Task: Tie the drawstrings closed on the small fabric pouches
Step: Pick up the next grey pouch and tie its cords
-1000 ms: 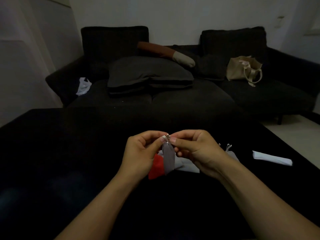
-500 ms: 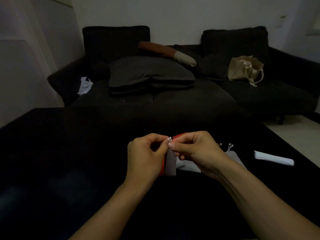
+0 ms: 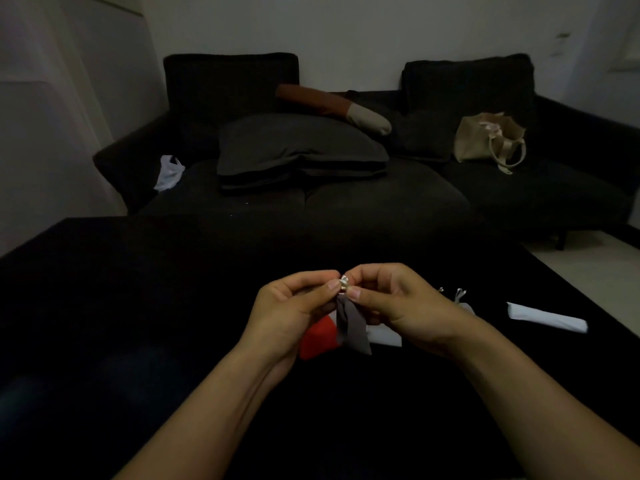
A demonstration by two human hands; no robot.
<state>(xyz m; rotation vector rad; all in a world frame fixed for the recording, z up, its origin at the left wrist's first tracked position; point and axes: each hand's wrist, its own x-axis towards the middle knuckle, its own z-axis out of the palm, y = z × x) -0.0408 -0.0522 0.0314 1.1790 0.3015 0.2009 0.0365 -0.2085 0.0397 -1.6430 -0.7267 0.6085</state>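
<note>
While both bare forearms reach in from the bottom edge, the left hand (image 3: 294,306) and the right hand (image 3: 398,303) meet above the black surface (image 3: 138,306), which is matte and dark enough that its texture cannot be made out. The fingers of each hand are curled, thumb against forefinger, pinching the shiny silvery drawstring (image 3: 344,282) at the gathered neck of a small grey pouch (image 3: 351,327). The pouch hangs below the fingertips, soft and flat, widening from its puckered top to a squarish bottom. Just behind it, partly hidden by the left hand, a red pouch (image 3: 317,337) of smooth cloth shows a rounded lower corner; whether it hangs or lies on the surface cannot be told. Under the right hand lies a pale pouch (image 3: 384,336), flat on the surface, and past the right wrist small glossy ribbon ends (image 3: 459,294) stick up from another pale piece. Further right rests a white folded strip (image 3: 547,317), long and narrow. Beyond the surface stands a dark sofa (image 3: 381,202) with a plump charcoal cushion (image 3: 298,147), a brown and cream bolster (image 3: 332,107), a crumpled white plastic bag (image 3: 169,171) and a beige canvas tote (image 3: 488,140) with looped handles.
</note>
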